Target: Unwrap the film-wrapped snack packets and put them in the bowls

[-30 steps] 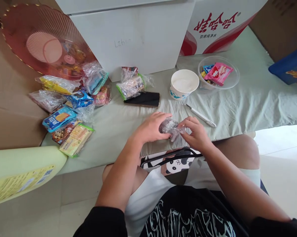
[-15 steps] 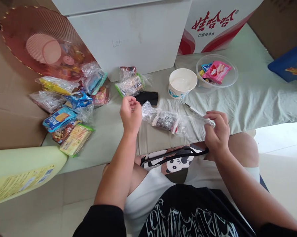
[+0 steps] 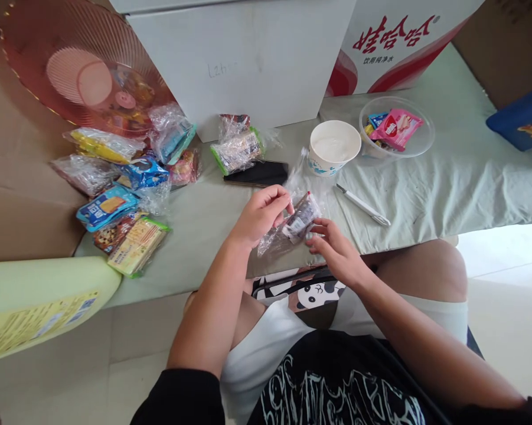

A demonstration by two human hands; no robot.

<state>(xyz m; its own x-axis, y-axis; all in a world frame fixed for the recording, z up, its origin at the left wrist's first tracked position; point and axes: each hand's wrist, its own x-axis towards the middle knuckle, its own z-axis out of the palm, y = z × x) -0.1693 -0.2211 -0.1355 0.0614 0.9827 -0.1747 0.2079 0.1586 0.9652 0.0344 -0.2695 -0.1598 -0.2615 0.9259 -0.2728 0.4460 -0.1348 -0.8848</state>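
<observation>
Clear film (image 3: pixel 271 241), now turned aslant, is being left loose round the packet (image 3: pixel 302 218), left hand (image 3: pixel 264 216) curled, right hand (image 3: pixel 338 249) half-spread, holds unclear.

Hidden or cropped, sited by the paper bowl (image 3: pixel 325 166).

Nearer than bowl, slightly left: wrapped packet (image 3: pixel 302 217), print unreadable through creased, shiny film; film partly behind left fingers (image 3: pixel 280 202), grip unclear. Right fingers (image 3: pixel 326 229) at packet's near edge, contact uncertain. Bowl's contents too pale to make out. Left of bowl: phone (image 3: pixel 266 174), partly covered by green-edged packet (image 3: pixel 238 152). Far left: snack pile (image 3: pixel 137 172), lower packs buried; pink plate (image 3: pixel 77 53) cut by top edge; pale-yellow container (image 3: pixel 39 289) cut by left edge. Behind-left: white box (image 3: pixel 283 65), top cropped, handwriting too faint. Right of bowl: clear tub (image 3: pixel 423 143), wrappers mostly under pink pack (image 3: pixel 397 130); far right, blue object (image 3: pixel 520 118) cut by right edge.
</observation>
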